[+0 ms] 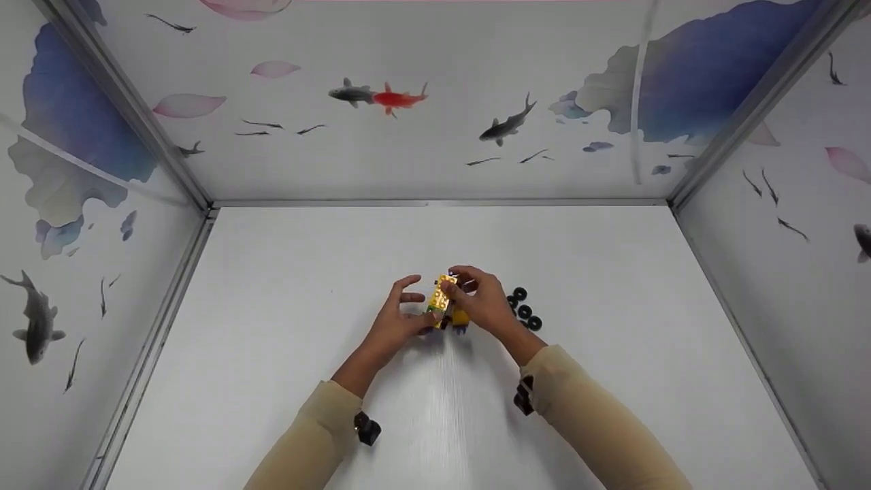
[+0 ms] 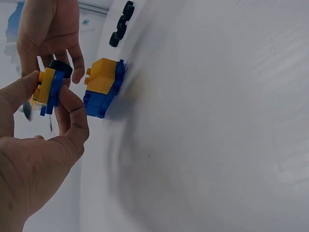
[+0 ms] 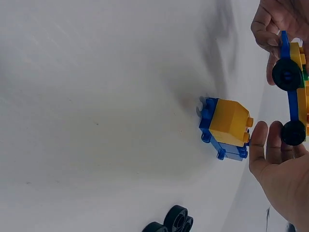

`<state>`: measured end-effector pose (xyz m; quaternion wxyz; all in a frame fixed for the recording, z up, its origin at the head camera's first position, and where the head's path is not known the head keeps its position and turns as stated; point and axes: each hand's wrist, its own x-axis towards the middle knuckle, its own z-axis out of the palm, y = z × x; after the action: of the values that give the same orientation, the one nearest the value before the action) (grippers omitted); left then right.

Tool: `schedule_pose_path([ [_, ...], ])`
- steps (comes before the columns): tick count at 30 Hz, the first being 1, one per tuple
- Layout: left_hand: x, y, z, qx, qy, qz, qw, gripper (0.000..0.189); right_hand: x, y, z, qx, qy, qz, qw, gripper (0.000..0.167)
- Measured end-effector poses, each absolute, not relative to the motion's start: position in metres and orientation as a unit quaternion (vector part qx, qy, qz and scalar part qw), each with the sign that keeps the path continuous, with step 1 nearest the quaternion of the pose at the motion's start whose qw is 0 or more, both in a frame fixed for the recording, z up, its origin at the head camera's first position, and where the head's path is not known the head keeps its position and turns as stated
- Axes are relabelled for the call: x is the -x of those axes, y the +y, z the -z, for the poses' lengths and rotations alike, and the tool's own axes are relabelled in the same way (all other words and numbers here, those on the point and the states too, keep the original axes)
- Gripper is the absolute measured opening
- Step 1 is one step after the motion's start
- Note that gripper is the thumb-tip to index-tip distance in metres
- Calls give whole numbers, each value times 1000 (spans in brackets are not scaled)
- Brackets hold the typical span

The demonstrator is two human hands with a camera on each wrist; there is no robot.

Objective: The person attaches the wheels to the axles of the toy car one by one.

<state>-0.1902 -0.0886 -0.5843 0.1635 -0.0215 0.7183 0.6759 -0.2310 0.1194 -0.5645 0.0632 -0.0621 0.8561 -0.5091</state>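
As left grip (image 1: 396, 318) and right grip (image 1: 488, 299) pinch a yellow-and-blue toy car (image 1: 439, 298) above the worktop (image 1: 204, 381), wheel fitting appears under way, the next move likely calling for a wheel (image 3: 293, 133) pressed squarely home

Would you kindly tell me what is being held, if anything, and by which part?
The left hand pinches the yellow-and-blue toy vehicle by its near end, thumb on yellow, finger on blue. Whether the right hand grips it is unclear.

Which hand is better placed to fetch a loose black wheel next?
Probably the right hand: the loose black wheels lie just beside it, while the left hand, farther away, pinches the toy vehicle.
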Motion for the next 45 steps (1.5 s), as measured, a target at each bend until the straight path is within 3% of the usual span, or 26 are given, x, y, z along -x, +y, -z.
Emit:
schedule_pose_path([
  [7,197,-92,582,57,689,-708,140,88,227,128,562,41,845,528,73,44],
  [24,206,-92,567,59,646,-757,78,69,204,144,554,49,803,573,155,23],
  [38,208,-83,565,42,648,-756,81,47,185,133,554,124,788,559,228,33],
  [45,207,-77,565,19,656,-750,84,26,183,126,554,139,795,540,237,43],
])
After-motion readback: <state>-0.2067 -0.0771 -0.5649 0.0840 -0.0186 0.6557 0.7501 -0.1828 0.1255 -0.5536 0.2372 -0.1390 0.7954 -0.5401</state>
